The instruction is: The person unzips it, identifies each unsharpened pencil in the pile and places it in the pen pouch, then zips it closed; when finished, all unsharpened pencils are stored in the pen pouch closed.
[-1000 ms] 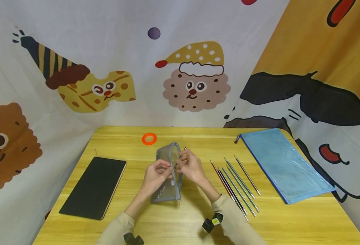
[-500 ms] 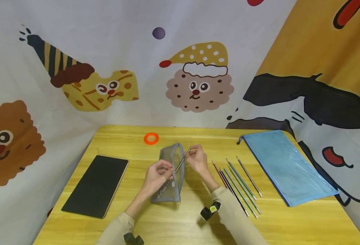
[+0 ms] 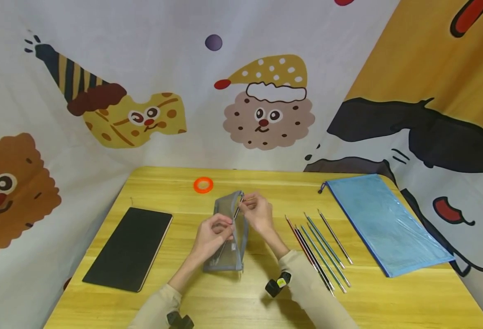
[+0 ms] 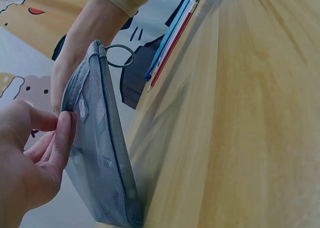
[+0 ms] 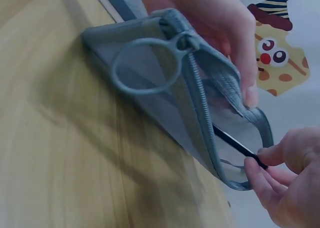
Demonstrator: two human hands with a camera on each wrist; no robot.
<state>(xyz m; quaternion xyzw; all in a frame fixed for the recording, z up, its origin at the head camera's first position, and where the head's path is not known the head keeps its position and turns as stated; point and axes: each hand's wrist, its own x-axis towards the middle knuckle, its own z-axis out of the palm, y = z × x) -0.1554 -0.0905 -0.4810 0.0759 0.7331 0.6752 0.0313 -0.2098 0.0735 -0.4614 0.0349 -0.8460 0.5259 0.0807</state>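
A grey mesh zip pencil case point(image 3: 225, 249) stands on the table, its zipped mouth spread apart. At the mouth's left edge, my left hand point(image 3: 211, 235) pinches the fabric between thumb and fingers, also seen in the left wrist view. My right hand point(image 3: 258, 214) is at the far end of the opening. Its thumb and fingertips pinch the end of a slim dark pencil point(image 5: 235, 144), which slants down into the case. The pencil's lower part shows only dimly through the mesh. A ring pull point(image 5: 116, 72) hangs from the zip.
Several pencils point(image 3: 318, 246) lie to the right of the case. Beyond them is a blue zip document bag point(image 3: 389, 224). A black notebook point(image 3: 128, 249) lies left, and an orange ring point(image 3: 203, 185) lies near the back edge. A printed cloth point(image 3: 163, 45) hangs behind the table.
My right hand first drew away to the right with the pencil, then came back left toward the case's mouth. The left hand has kept its pinch on the edge.
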